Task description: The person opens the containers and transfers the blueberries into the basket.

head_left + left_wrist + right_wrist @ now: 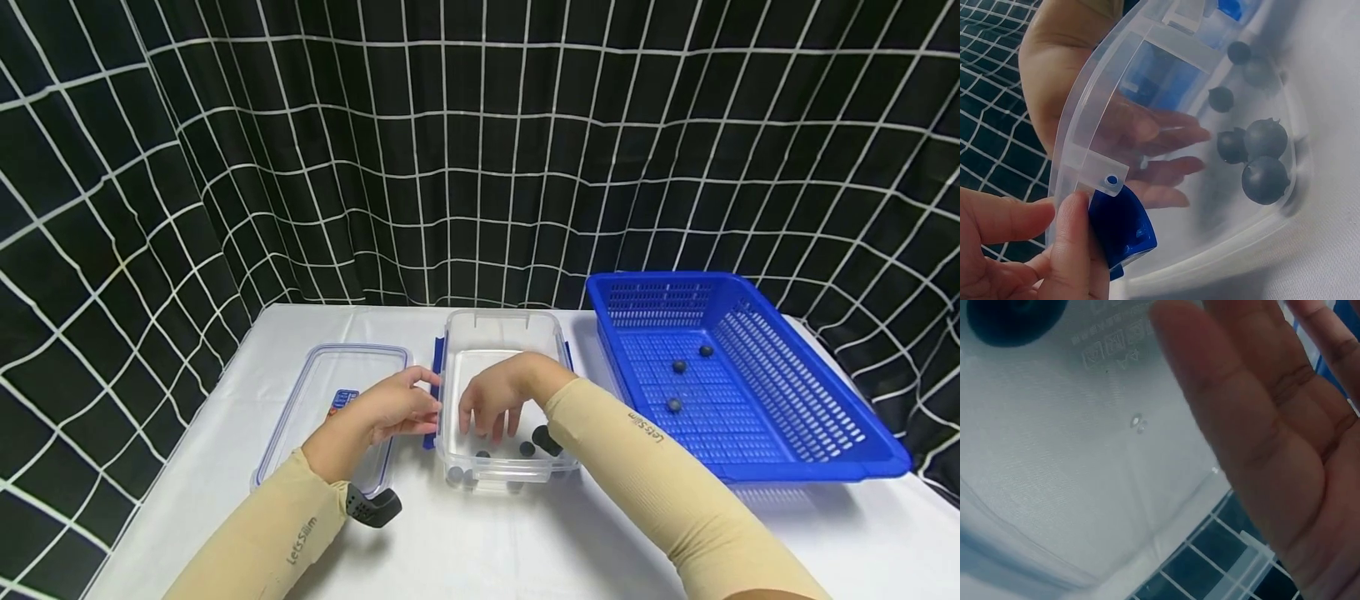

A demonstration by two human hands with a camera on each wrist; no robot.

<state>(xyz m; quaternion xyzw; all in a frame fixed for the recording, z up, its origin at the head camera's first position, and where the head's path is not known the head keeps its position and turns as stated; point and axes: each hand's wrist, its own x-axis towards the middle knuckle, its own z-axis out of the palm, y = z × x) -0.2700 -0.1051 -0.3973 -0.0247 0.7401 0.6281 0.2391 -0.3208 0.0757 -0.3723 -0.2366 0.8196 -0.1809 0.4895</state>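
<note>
Several blueberries [527, 449] lie on the bottom of a clear plastic container [502, 315], just on the near side of the right hand [497, 398], whose loosely extended, parted fingers reach down inside and have hold of nothing that shows. The left hand [401, 408] pinches the container's rim at a blue latch [1121, 225]. To the left of that hand a clear lid [326, 375] lies on the white counter [435, 550]. Right of the right hand, apart from it, stands a blue plastic basket [810, 472] with three more berries [679, 367]. Beyond both hands hangs a black curtain [465, 150] with white grid lines.
</note>
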